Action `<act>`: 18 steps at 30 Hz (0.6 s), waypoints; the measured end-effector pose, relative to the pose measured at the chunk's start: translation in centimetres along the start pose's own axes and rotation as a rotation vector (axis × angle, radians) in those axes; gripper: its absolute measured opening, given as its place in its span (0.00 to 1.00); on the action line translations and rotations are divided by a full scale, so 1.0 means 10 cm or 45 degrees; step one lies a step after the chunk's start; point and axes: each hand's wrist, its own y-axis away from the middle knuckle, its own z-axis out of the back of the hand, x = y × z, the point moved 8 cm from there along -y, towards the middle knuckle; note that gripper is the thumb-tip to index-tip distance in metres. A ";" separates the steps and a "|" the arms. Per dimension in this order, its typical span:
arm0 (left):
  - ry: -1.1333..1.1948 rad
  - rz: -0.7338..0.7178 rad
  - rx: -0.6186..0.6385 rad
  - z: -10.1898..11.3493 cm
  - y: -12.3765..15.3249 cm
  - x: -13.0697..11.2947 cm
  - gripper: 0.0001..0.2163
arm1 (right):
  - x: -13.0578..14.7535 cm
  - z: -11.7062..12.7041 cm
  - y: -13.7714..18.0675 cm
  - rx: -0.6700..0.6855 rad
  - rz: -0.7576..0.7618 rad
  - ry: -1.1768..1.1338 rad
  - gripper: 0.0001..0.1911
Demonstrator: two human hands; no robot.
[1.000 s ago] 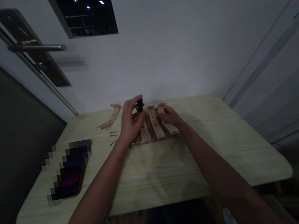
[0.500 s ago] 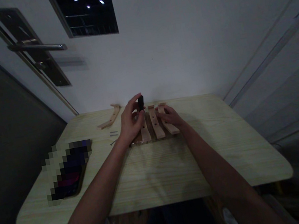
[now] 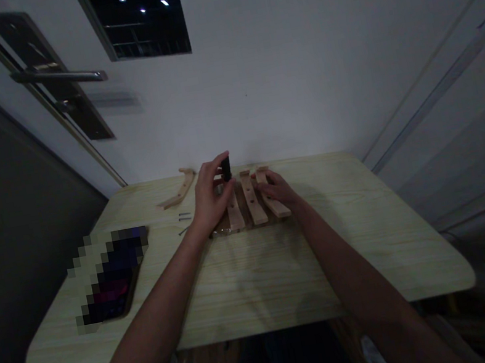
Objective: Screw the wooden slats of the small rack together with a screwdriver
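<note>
My left hand is closed around a short black tool handle, which stands nearly upright; its lower end is hidden by the fingers. Below it, a wooden hook with screw holes lies on a shiny brown board. A second wooden hook lies in the middle of that board. At the right, my right hand grips the third wooden hook, with its thumb on top and the other fingers mostly hidden.
Several screws lie on the table left of the board. Behind them is another wooden hook. A phone rests at the table's left side. A white door with a metal lever handle rises directly behind the table.
The black handle has shifted slightly left and turned more upright in my left hand. My right hand keeps its place on the right wooden hook.
</note>
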 end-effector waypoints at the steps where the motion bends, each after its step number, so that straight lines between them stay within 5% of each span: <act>1: -0.016 -0.007 -0.014 0.01 0.00 0.00 0.24 | 0.00 0.00 0.00 -0.002 -0.001 0.003 0.22; 18: 0.089 -0.009 0.097 -0.05 0.01 -0.04 0.25 | -0.01 0.01 0.00 -0.006 -0.030 0.018 0.22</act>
